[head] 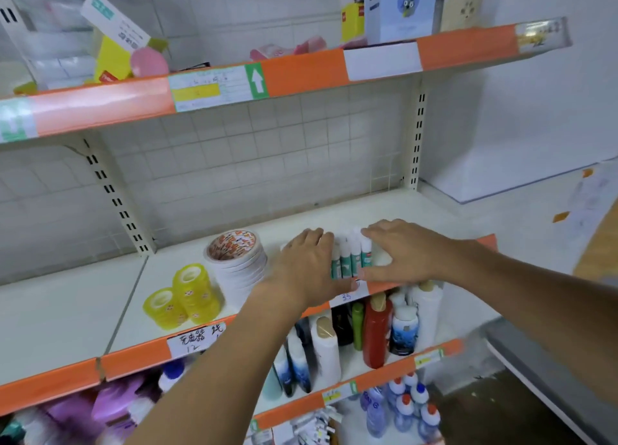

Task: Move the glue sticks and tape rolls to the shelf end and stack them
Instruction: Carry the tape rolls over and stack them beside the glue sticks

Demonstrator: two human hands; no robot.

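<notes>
Several white and green glue sticks point(351, 259) stand upright in a tight cluster on the white shelf point(418, 217). My left hand point(309, 267) presses against the cluster's left side with its fingers straight. My right hand point(398, 254) presses its right side, fingers over the caps and thumb along the front. A stack of white tape rolls point(239, 260) with an orange printed top stands to the left. Further left are yellow tape rolls point(182, 292), one stack taller and one lower.
The shelf's right end point(444, 210) is bare up to a white wall point(535, 117). An orange price rail point(133, 361) runs along the front edge. Bottles point(378, 331) fill the shelf below. Packages sit on the upper shelf point(301, 73).
</notes>
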